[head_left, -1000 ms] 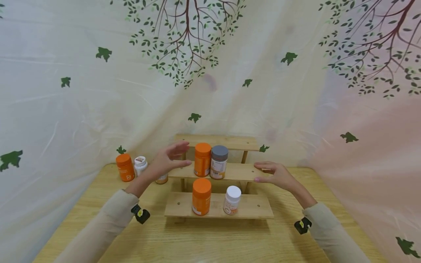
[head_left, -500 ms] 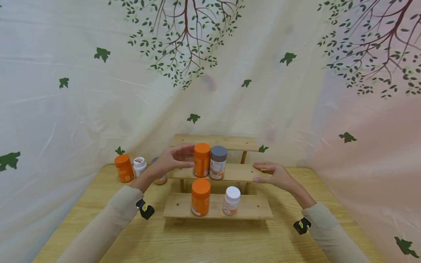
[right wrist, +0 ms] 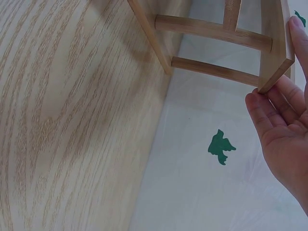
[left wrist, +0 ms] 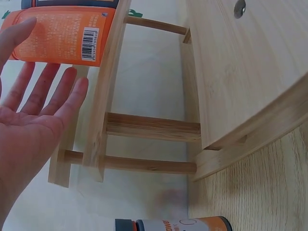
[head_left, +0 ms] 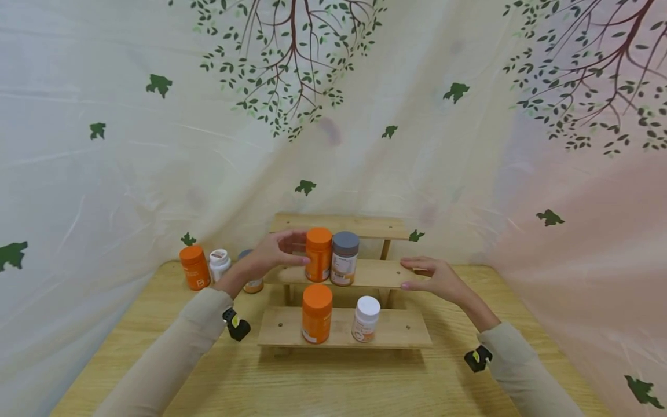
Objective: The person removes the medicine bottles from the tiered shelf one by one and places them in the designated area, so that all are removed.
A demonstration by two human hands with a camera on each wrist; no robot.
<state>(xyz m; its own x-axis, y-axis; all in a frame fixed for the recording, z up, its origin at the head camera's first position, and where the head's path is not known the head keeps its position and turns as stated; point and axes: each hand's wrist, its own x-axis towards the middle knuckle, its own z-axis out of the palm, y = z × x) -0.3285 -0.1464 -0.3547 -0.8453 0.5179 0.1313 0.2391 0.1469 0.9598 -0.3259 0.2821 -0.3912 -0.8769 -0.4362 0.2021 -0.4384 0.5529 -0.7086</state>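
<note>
Fingers (left wrist: 44, 91) of the left hand (head_left: 273, 253) reach around an upright orange bottle (head_left: 318, 256) on the middle wooden shelf (head_left: 379, 271), beside a gray-capped bottle (head_left: 344, 263); from my remote post, I cannot tell whether they grip it. The right hand (head_left: 436, 281) pinches the shelf's right-hand end.

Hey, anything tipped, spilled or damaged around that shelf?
Nothing stands out. On the shelf, the upper orange jar, lower orange jar, grey-lidded jar and white jar stand upright, lids on. The three jars to the left look upright too, though two are partly hidden. No spill or damage shows.
</note>
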